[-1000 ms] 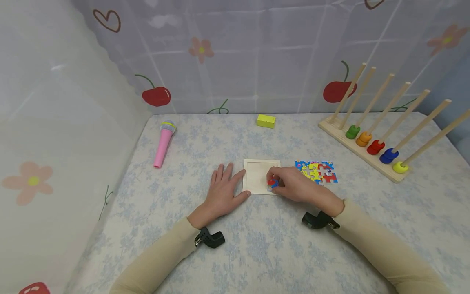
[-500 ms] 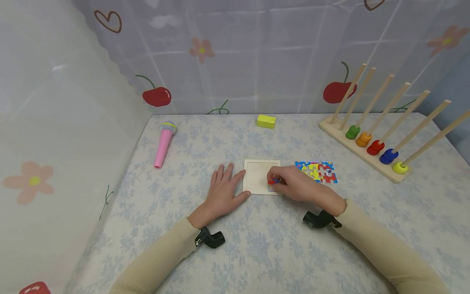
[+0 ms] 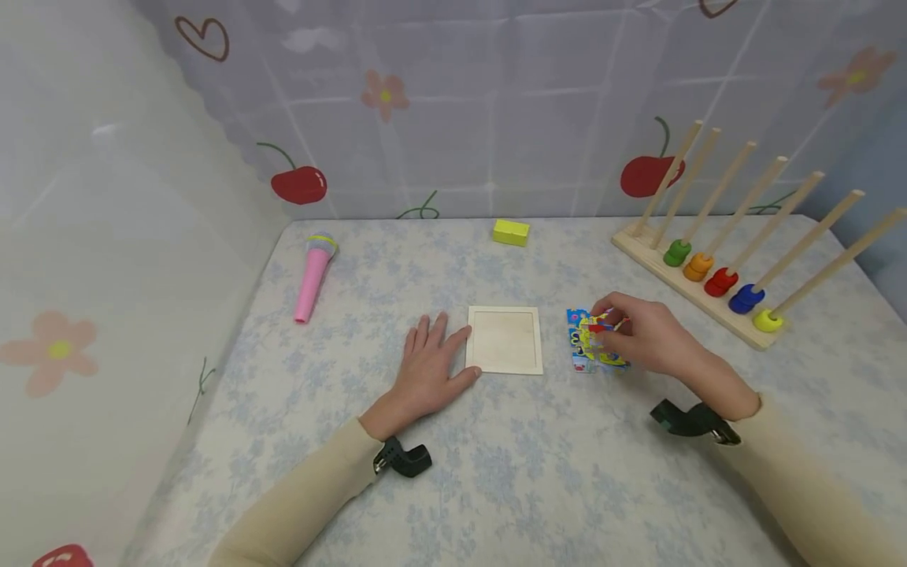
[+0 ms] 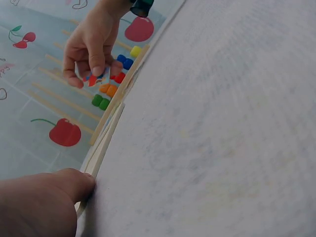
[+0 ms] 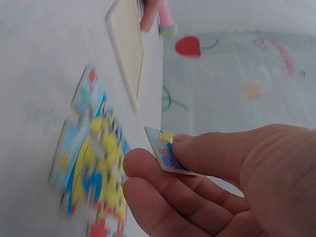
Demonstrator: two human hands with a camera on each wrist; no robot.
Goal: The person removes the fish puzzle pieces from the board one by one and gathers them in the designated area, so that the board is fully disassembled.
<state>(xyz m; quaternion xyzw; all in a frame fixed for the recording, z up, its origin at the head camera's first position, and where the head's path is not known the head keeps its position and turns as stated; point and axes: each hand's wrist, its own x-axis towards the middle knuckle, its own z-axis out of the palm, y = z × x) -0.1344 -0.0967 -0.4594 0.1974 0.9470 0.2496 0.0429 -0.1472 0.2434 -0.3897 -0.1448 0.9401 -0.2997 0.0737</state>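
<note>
My left hand (image 3: 427,376) lies spread on the table, its index fingertip and thumb touching the left edge of a square wooden puzzle tray (image 3: 505,342). Bare wood shows inside the tray's raised rim. To the right, my right hand (image 3: 655,337) hovers over a group of colourful jigsaw pieces (image 3: 583,339), partly hiding them. Between thumb and fingers it pinches one puzzle piece (image 5: 165,152), tilted and held off the table. That piece (image 4: 94,80) appears red and blue in the left wrist view. The right wrist view shows the loosely joined, yellow-and-blue jigsaw (image 5: 98,163), slightly blurred.
A wooden bead rack (image 3: 697,287) with tall pegs and coloured beads stands at the right. A pink toy microphone (image 3: 313,279) lies at the back left, and a yellow block (image 3: 511,232) sits near the back edge. A patterned curtain (image 3: 453,110) hangs behind.
My right hand has lifted the puzzle piece out of the tray's lower right corner and carried it right, over the other pieces. The left hand stays at the tray's edge.
</note>
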